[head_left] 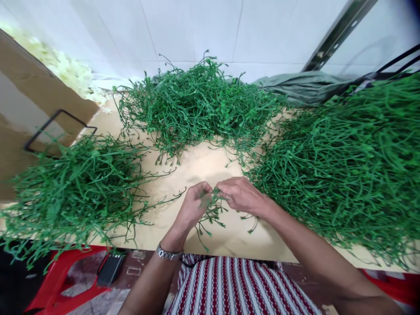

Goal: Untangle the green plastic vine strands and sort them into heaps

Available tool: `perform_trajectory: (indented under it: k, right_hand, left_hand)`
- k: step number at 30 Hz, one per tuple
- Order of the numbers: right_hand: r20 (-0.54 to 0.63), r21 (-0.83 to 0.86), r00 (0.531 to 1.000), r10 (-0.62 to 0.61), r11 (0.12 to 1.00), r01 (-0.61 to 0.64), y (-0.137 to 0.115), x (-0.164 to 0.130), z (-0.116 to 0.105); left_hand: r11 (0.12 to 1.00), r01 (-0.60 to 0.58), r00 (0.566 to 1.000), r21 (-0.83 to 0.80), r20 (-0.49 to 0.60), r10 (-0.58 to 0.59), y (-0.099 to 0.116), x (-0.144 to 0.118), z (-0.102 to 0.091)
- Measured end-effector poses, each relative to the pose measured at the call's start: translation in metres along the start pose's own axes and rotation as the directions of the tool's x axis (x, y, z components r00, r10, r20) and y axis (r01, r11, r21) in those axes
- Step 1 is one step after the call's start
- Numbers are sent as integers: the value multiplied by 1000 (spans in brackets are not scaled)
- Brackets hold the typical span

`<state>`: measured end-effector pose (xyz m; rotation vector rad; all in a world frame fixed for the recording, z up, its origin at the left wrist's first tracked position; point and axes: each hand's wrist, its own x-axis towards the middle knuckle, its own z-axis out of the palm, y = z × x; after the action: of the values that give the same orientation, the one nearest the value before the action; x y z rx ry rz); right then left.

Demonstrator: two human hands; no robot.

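Note:
Near the table's front edge, my left hand (pixel 196 202) and my right hand (pixel 239 194) come together, fingers pinched around a small branched green stem (pixel 212 214). Its thin sprigs hang below my fingers, and part of it is hidden by them. It looks like a plastic flower stem. A heap of similar green stems (pixel 78 188) lies to the left of my left hand. On the other side, a larger pile of stems (pixel 341 170) reaches close to my right forearm. Behind both hands spreads a third heap of stems (pixel 203 105).
A pale tabletop (pixel 193 164) lies under everything. At the left stand a cardboard box (pixel 33 83) and a black wire frame (pixel 59 111), with pale yellow flowers (pixel 65 70) behind. Grey-green cloth (pixel 298 87) lies by the white wall. A red stool (pixel 62 280) shows below.

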<state>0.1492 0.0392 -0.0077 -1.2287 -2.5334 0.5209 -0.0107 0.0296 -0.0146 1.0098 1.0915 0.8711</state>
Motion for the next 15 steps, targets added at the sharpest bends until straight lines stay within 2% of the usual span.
perform_trajectory:
  k: [2,5,9,13,15]
  right_hand:
    - [40,-130,997,-67,989,72,0,1,-4]
    - [80,-173,993,-83,980,96,0,2,-10]
    - [78,11,996,-44,999,43,1,1,-13]
    - [150,210,983,105,968,-135,1,0,-15]
    - [181,284,975,132,942,-180,0,-1,-16]
  left_hand:
    - [999,42,999,-8,36,-41,-2,0,-2]
    - [993,112,992,-25,55,-110,-3,-2,-3]
    - [986,139,989,-95,71,-133,2,-5,-2]
    - [994,50,996,-98,75,-43,6,-8,0]
    - [996,10,998,-94,65,-4,4,-8,0]
